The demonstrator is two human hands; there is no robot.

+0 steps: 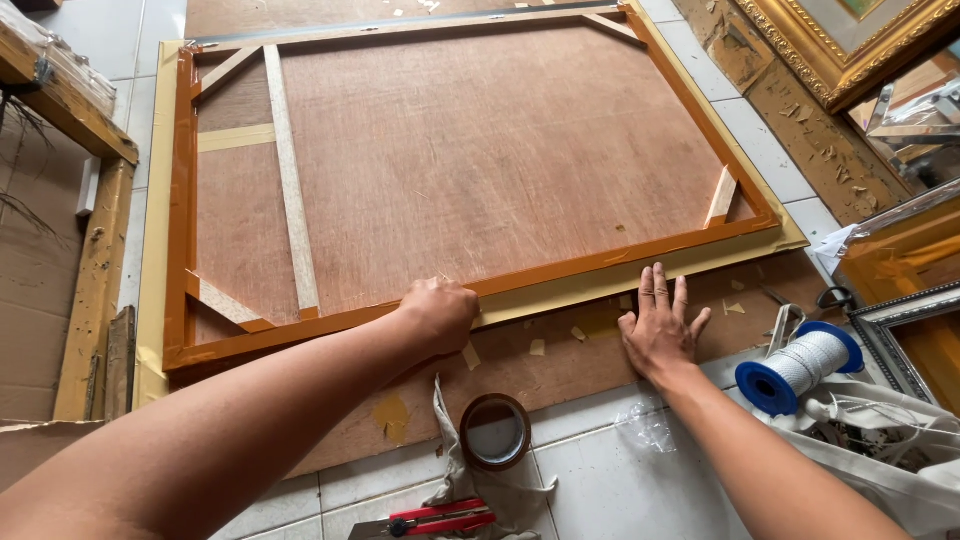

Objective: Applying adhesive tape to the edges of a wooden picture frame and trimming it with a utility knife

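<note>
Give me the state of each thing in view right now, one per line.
Frame: face down on the floor, back edges taped brown.
Left hand: fisted, pressing on the frame's near edge.
Right hand: flat, fingers spread, on the board beside the frame.
Tape roll: lying flat.
Cord spool: on its side, wound full.
Cutter: lying on the tiles; blade not clear.

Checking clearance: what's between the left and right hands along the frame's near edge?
Head view: between left hand and right hand, only frame edge and tape scraps on board.
</note>
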